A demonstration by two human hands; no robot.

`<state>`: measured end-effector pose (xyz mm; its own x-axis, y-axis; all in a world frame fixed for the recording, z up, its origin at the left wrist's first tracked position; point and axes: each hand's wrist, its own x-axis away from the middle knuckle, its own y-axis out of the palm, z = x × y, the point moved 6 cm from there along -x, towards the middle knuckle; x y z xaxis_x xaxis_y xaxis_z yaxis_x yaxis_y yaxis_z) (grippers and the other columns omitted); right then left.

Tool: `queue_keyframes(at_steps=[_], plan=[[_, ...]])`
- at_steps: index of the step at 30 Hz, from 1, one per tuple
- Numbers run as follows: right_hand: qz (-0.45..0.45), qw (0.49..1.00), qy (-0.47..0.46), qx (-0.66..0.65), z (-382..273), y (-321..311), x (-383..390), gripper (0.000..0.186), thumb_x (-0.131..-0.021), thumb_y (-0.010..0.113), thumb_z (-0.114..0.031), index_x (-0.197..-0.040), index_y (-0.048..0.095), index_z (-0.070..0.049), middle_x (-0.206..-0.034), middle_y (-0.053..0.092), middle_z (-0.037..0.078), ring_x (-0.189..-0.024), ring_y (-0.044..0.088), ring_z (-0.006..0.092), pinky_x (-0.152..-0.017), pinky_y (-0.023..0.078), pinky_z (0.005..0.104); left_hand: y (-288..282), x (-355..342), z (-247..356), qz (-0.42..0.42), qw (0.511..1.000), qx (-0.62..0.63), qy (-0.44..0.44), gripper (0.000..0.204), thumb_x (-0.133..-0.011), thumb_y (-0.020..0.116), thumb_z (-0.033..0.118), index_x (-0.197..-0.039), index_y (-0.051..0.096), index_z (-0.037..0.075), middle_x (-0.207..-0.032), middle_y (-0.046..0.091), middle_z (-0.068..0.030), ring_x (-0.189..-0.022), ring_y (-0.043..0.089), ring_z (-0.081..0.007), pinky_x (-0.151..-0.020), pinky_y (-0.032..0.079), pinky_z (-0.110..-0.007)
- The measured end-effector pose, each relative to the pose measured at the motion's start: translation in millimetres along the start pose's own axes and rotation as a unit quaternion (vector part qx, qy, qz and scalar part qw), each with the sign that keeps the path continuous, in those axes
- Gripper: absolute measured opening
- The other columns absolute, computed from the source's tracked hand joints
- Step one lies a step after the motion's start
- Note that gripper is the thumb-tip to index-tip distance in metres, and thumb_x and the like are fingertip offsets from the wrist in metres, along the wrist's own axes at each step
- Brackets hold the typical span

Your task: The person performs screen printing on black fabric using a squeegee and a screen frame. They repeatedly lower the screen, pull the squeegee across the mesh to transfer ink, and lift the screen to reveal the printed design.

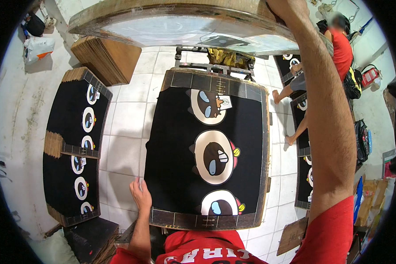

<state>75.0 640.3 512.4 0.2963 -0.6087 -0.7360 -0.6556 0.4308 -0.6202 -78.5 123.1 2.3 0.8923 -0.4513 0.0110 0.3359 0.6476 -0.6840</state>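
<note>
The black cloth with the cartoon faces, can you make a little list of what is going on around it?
cloth: black cloth with three printed cartoon faces, spread flat on a board
left hand: left hand rests at the cloth's lower left edge
right hand: raised, gripping the big framed screen; the hand itself is hidden by the arm
nearby: two more printed boards on the left
other person: seated person in red, upper right

Textile printing workshop, shown by black fabric (176, 145) printed with cartoon faces stretched on boards (265, 145), a raised printing screen (185, 22), stacked wooden pallets (105, 57), and a tiled floor (123, 119).
</note>
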Motion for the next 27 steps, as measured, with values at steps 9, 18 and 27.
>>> queue_keyframes(at_steps=[9,18,27], plan=[[0.013,1.0,0.021,0.004,4.2,4.0,-25.3,0.054,-0.083,0.08,-0.03,-0.131,0.069,-0.008,-0.119,0.074,0.019,-0.11,0.071,0.0332,-0.096,0.054,0.04,-22.4,34.3,-145.9,-0.007,0.988,-0.009,-0.156,0.044,-0.108,0.051,0.033,-0.13,0.064,-0.003,-0.116,0.064,-0.0172,-0.11,0.061,-0.0305,-0.098,0.048,-0.041],[0.041,0.999,-0.031,-0.004,2.7,0.5,-17.7,0.046,-0.083,0.08,-0.029,-0.122,0.072,-0.006,-0.107,0.075,0.02,-0.102,0.072,0.0365,-0.088,0.055,0.0428,3.7,166.5,-283.2,-0.088,0.815,0.23,-0.525,0.012,-0.095,0.063,0.016,-0.102,0.07,0.009,-0.086,0.069,-0.004,-0.07,0.065,-0.0185,-0.058,0.049,-0.036],[0.043,0.999,-0.03,0.003,22.2,11.5,-23.5,0.046,-0.084,0.078,-0.029,-0.125,0.07,-0.01,-0.114,0.074,0.018,-0.107,0.07,0.0356,-0.091,0.054,0.042,30.9,256.5,-259.2,-0.126,0.905,0.086,-0.397,0.026,-0.094,0.073,0.013,-0.112,0.075,-0.005,-0.106,0.077,-0.0168,-0.097,0.07,-0.0248,-0.088,0.052,-0.039]])
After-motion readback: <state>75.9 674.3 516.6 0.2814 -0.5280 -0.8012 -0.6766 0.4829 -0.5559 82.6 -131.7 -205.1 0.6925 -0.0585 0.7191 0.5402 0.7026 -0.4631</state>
